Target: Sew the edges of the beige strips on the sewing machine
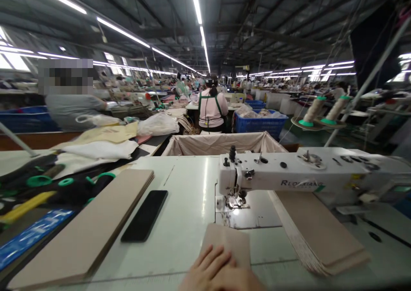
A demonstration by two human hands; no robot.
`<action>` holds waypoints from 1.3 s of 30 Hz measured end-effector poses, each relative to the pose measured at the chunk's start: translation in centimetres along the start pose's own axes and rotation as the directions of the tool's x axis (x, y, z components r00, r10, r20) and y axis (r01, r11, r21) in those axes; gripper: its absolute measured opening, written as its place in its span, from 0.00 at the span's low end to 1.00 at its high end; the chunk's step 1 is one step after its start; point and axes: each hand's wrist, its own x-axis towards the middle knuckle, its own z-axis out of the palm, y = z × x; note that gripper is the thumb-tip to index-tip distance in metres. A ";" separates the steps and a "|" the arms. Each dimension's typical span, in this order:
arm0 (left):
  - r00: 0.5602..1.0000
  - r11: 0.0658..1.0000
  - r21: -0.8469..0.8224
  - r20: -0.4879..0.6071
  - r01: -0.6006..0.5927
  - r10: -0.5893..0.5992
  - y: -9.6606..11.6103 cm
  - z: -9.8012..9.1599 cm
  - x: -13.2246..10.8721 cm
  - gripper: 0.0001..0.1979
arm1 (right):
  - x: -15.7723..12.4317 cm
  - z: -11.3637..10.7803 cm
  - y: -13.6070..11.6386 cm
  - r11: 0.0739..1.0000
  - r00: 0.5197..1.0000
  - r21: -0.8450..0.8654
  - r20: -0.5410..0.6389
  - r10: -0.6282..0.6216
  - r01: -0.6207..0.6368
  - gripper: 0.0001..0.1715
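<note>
A small beige piece of material (229, 237) lies on the sewing machine table, in front of the needle area. My left hand (207, 265) rests on its near part, with the fingers stretched out flat. Against it at the bottom edge is what looks like my right hand (242, 279); its fingers are hidden, so its grip does not show. Just beyond the piece stands the white sewing machine (266, 171), its presser foot (237, 204) lit by a small lamp. A stack of beige panels (321, 227) lies under the machine arm at the right.
Left of my hands are a black phone (145, 216) and a long stack of beige panels (86, 227). Thread spools with green ends (40, 179) lie further left. A cloth-lined bin (221, 143) stands behind the table. Co-workers sit beyond, near a blue crate (260, 123).
</note>
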 end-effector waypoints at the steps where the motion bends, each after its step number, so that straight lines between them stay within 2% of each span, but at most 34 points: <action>1: 0.998 0.998 0.007 0.001 0.055 -0.055 -0.5 0.1 -0.9 0.26 | 1.3 -0.2 1.1 1.000 1.000 0.002 -0.002 -0.001 0.001 0.17; 3: 0.985 0.985 0.006 0.007 0.173 -0.173 -1.3 -0.5 -2.6 0.27 | 3.6 -0.6 3.4 1.000 1.000 -0.024 -0.010 0.017 -0.017 0.25; 6: 0.961 0.960 0.036 0.001 0.277 -0.277 -2.1 -2.0 -3.8 0.29 | 5.7 -1.0 6.4 0.979 0.998 -0.198 0.023 0.062 -0.056 0.40; 8: 0.954 0.952 0.057 0.010 0.300 -0.301 -2.8 -2.6 -3.3 0.30 | 6.0 -0.9 7.6 0.963 0.995 -0.255 0.031 0.094 -0.083 0.42; 11: 0.940 0.940 0.039 0.026 0.338 -0.339 -4.1 -3.0 -1.3 0.28 | 5.2 -0.4 8.6 0.949 0.993 -0.292 -0.009 0.118 -0.116 0.39; 15: 0.935 0.934 -0.036 0.029 0.355 -0.354 -5.5 -3.1 1.2 0.27 | 4.3 0.3 9.1 0.923 0.990 -0.358 -0.061 0.128 -0.141 0.38; 18: 0.940 0.937 -0.084 0.013 0.340 -0.340 -5.9 -3.0 2.0 0.27 | 4.2 0.6 9.1 0.911 0.987 -0.380 -0.082 0.141 -0.161 0.39; 23: 0.946 0.943 -0.105 -0.045 0.315 -0.321 -5.9 -2.8 2.1 0.29 | 4.3 0.5 9.0 0.907 0.986 -0.388 -0.081 0.145 -0.165 0.39; 30: 0.941 0.936 -0.109 -0.027 0.334 -0.338 -6.0 -3.0 2.1 0.28 | 4.6 0.2 8.7 0.897 0.985 -0.408 -0.047 0.166 -0.170 0.40; 39: 0.934 0.926 -0.133 -0.014 0.353 -0.358 -6.2 -2.7 2.4 0.27 | 4.6 0.6 9.0 0.896 0.983 -0.403 -0.058 0.177 -0.185 0.42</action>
